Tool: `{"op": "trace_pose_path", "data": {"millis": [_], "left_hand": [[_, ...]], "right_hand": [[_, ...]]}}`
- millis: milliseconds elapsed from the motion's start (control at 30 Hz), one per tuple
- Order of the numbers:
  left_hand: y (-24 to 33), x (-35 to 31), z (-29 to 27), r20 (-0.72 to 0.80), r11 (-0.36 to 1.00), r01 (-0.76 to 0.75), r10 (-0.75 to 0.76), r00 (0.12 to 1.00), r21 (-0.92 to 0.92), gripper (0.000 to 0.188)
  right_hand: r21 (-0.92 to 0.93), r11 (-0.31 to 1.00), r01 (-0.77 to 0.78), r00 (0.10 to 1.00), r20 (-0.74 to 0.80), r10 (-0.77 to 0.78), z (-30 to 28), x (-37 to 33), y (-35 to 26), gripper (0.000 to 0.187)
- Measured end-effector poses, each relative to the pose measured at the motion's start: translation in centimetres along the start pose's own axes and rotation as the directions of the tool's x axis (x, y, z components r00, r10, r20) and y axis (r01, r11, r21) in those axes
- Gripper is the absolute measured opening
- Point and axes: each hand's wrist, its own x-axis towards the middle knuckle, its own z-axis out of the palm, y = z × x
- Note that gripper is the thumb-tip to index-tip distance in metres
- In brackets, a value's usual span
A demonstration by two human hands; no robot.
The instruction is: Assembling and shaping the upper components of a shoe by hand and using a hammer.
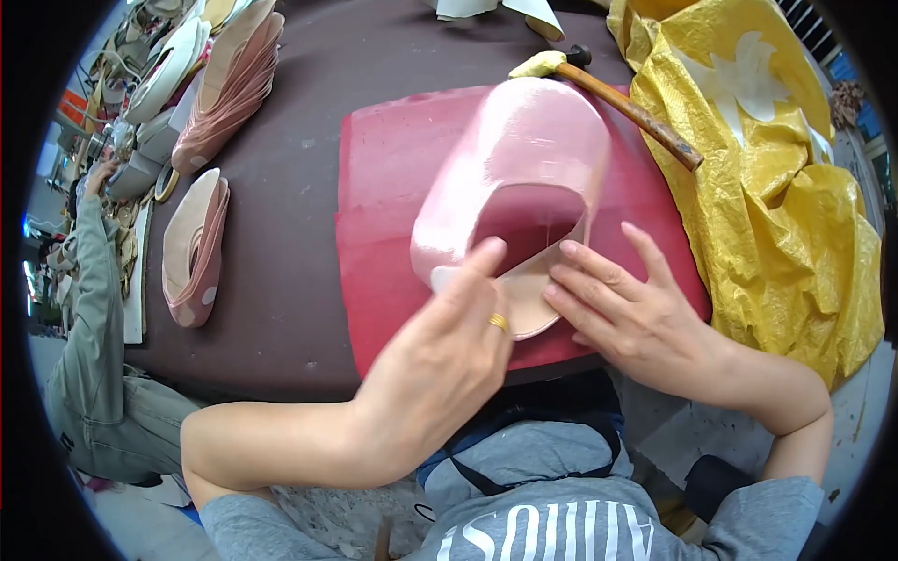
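A glossy pink shoe upper [547,126] with a beige lining lies on the red mat [383,206] in front of me. Its wide opening faces me, and the mat shows through it. My left hand [444,351], with a gold ring, grips the near left part of the upper; some of its fingertips are hidden. Stretched fingers of my right hand [627,304] rest flat on the beige lining at the near right edge, close to the left hand.
Beyond the upper lies a hammer [645,114] with yellow wrapping at its head. Yellow woven sheeting [748,215] covers the right side. Stacked pink uppers [229,84] and a smaller stack [195,248] lie left. White scraps [500,11] sit at the far edge. Another person's sleeve [89,280] shows far left.
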Motion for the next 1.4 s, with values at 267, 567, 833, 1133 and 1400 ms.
{"op": "trace_pose_path", "data": {"millis": [267,567,833,1133,1400], "left_hand": [[2.0,0.2,1.7,-0.179,0.982,0.013,0.022,0.984,0.190,0.028],[2.7,0.0,1.3,-0.279,0.990,0.128,-0.139,0.950,-0.055,0.024],[3.8,-1.5,2.4,-0.327,0.961,0.192,-0.250,0.911,-0.200,0.025],[3.6,-1.1,3.7,-0.210,0.924,0.200,-0.277,0.938,-0.325,0.031],[5.0,-1.0,4.1,-0.379,0.896,0.175,-0.341,0.860,-0.409,0.033]], "right_hand": [[0.284,0.938,-0.198,0.978,0.001,0.206,1.8,-2.0,-1.1,0.057],[0.167,0.978,-0.127,0.937,-0.302,0.174,1.5,2.0,0.4,0.035],[0.055,0.998,0.006,0.987,-0.162,0.003,0.6,1.5,-0.6,0.019],[0.101,0.993,0.061,0.995,-0.088,-0.052,0.1,1.9,-0.4,0.016],[-0.013,0.997,0.080,0.976,-0.203,-0.081,0.3,1.5,-0.7,0.017]]}}
